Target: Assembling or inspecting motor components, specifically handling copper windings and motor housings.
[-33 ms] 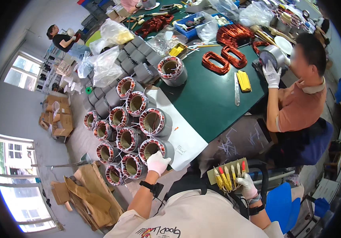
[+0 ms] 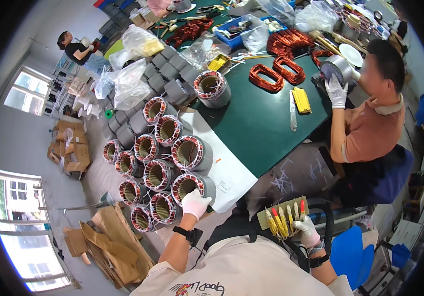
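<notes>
1. Here's the motor ring [image 2: 186, 183], sitting at the near end of the row on the white paper [image 2: 229, 172], its bore tipped toward us.
2. The left hand [image 2: 196, 203], gloved, reaches up and lies over its near rim, forearm slanting in from below; I can't tell whether the fingers clamp it.
3. The right hand [image 2: 306, 233] is bent inward, fingers curled against the clips [image 2: 282, 219] on a board [image 2: 263, 219]; whether it grips a clip or the board, I can't say.
4. Left fingertips disappear at the bore; the right palm is mostly hidden.
5. Textures now: smooth grey casing, ribbed bore, white cord lacing round the rim, yellow and red-tipped clips, and glossy copper coils [image 2: 289, 70] on the green table [image 2: 241, 133].
</notes>
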Available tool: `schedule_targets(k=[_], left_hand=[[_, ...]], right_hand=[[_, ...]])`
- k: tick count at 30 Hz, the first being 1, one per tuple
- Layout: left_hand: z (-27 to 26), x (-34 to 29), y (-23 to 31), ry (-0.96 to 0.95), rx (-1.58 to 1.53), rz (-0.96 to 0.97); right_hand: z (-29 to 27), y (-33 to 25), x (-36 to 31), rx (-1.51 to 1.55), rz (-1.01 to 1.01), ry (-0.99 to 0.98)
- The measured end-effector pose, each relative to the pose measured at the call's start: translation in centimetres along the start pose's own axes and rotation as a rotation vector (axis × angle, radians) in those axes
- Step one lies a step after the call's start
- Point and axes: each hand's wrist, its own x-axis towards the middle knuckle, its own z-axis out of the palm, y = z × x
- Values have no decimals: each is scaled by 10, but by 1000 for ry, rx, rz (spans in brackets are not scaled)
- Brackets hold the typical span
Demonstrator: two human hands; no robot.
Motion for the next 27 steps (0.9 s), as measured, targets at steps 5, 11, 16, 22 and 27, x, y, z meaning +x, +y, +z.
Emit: schedule_targets(k=[5, 11, 16, 22, 27], left_hand=[[-40, -5, 3, -73, -292, 81], [-34, -15, 21, -157, -915, 182], [-31, 16, 79, -293, -487, 392], [-23, 56, 125, -281, 189, 818], [-9, 102, 100, -274, 522, 1254]], right_hand=[[-5, 3, -6, 22, -11, 44], [10, -3, -18, -5, -80, 77], [8, 8, -30, -12, -159, 116], [-1, 23, -43, -15, -123, 176], [-14, 35, -44, -90, -39, 182]])
